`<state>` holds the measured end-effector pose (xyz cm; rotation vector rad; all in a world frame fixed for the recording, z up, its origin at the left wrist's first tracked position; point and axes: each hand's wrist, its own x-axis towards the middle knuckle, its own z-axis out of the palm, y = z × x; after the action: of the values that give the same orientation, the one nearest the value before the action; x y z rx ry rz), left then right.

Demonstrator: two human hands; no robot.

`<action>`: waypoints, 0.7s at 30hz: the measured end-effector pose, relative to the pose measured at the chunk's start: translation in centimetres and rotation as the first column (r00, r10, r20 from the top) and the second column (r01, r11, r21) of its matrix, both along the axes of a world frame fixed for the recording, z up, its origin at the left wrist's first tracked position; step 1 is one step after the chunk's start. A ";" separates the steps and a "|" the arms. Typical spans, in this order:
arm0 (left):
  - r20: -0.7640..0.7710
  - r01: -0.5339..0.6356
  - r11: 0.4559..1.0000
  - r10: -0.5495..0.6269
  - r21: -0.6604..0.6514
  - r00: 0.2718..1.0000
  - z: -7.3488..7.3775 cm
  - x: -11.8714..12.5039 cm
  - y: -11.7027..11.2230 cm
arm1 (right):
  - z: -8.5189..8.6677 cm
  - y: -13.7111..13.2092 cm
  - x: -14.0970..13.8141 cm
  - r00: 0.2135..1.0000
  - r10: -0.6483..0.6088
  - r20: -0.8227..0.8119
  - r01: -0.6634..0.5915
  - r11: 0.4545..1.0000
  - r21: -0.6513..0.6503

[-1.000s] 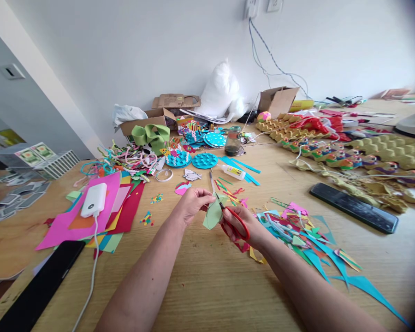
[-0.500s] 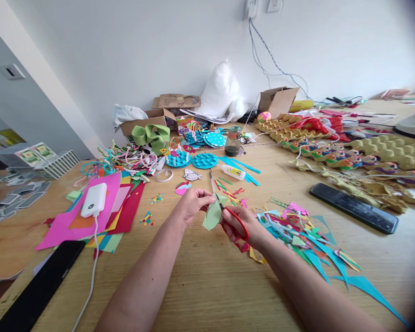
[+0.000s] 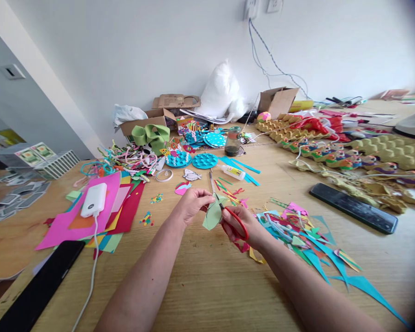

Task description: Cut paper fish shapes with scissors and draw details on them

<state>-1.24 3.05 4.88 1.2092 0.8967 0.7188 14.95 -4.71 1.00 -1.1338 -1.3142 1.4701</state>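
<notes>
Between thumb and fingers, my left hand pinches a piece of light green paper above the middle of the table. A curved dark line runs across the paper. My right hand grips red-handled scissors, with fingers through the loops. Their blades point up and to the left and cross the paper's upper edge near my left fingertips. Part of the paper is hidden behind the fingers and blades. Just beyond my hands lie a white fish cutout, a pink and blue paper shape and a glue bottle.
Coloured paper scraps spread to the right, near a dark phone. Left are stacked coloured sheets, a white power bank with a cable and a black phone. Blue discs, a glass jar and egg cartons stand farther back.
Hardly anything differs. Both hands, the green paper and the scissors keep almost the same position.
</notes>
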 end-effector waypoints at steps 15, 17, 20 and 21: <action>-0.019 0.002 1.000 -0.002 0.002 1.000 -0.1 0.0 0.1 | 0.4 0.0 -0.2 1.000 -0.025 0.018 0.026 0.999 -0.023; -0.020 -0.010 1.000 0.010 -0.003 1.000 0.0 0.0 0.0 | 0.4 0.0 -0.2 0.999 -0.029 0.017 0.029 0.999 -0.030; -0.021 -0.034 0.999 0.034 -0.013 0.999 0.0 0.1 -0.1 | 0.3 0.0 -0.2 0.999 -0.034 0.014 0.035 0.999 -0.032; -0.022 -0.037 0.999 0.037 -0.014 0.999 0.0 0.1 -0.1 | 0.3 0.0 -0.2 0.999 -0.034 0.013 0.034 0.999 -0.031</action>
<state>-1.11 2.93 4.92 1.1919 0.9428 0.7290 14.78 -4.66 1.26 -1.1818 -1.2784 1.4657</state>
